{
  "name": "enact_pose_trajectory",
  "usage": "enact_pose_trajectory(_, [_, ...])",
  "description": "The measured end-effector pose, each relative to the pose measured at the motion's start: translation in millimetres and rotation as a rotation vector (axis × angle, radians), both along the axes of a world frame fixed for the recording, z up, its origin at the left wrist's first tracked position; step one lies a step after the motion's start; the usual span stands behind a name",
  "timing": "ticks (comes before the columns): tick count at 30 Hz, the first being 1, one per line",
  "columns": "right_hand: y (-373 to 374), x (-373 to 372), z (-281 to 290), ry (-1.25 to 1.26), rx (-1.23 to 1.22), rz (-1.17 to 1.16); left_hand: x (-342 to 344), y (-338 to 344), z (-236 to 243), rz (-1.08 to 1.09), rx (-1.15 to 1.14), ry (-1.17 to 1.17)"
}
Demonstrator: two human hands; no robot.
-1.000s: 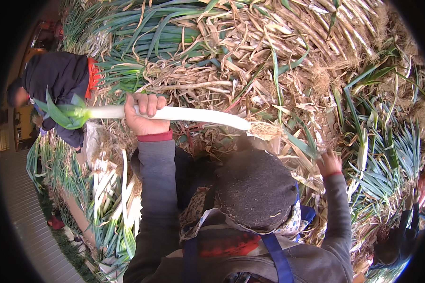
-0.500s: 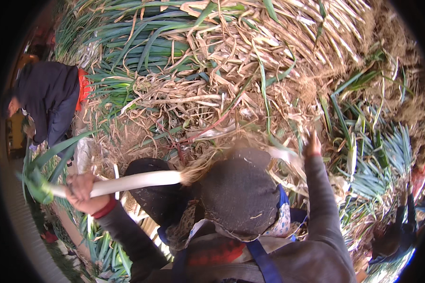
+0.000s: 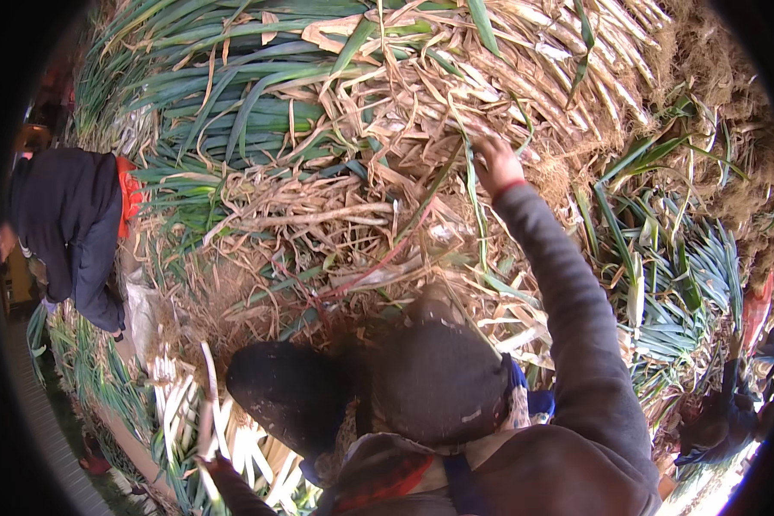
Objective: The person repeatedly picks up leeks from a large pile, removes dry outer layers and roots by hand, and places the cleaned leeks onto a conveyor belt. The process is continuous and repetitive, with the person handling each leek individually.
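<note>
My right hand [image 3: 496,163] reaches up to the bundle of leeks with dry, tan outer leaves [image 3: 593,69], its fingers apart and slightly curved at their edge, grasping nothing visible. Low on the left, my left hand [image 3: 208,443] is blurred at a pile of clean white leeks [image 3: 174,396]; whether it holds one is unclear. Between my arms, my dark-clad knees [image 3: 434,378] rest amid loose dry leaves and roots [image 3: 353,267].
A bent-over person [image 3: 69,224] in dark clothes stands at the left. Long green leek tops [image 3: 258,69] lie across the upper left, more leeks [image 3: 679,301] at the right, where another person [image 3: 722,413] is partly visible. A grey ridged floor [image 3: 39,439] borders the lower left.
My left hand has carried the white leek from the middle down to the lower-left pile. My right hand has moved up and left onto the dry leeks.
</note>
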State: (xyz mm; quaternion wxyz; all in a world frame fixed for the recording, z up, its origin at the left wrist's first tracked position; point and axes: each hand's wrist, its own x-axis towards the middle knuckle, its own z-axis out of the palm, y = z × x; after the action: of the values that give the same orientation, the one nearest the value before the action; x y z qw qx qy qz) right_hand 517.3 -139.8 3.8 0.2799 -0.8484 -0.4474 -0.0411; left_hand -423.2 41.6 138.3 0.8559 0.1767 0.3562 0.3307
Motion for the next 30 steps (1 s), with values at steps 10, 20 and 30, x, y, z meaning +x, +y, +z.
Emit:
enact_pose_trajectory(10, [56.7, 8.2, -9.9, -0.006, -0.437, -0.143, 135.5, 24.3, -49.8, 0.585, 0.031, 1.31])
enact_pose_trajectory(20, [-111.7, -170.4, 20.9, 0.618, -0.393, 0.128, 385.4, 52.0, 54.4, -0.056, 0.812, 0.984])
enact_pose_trajectory(30, [-89.2, -47.2, -0.7, 0.423, -0.589, 0.05, 588.0, -74.5, 10.5, -1.038, 1.182, 0.531])
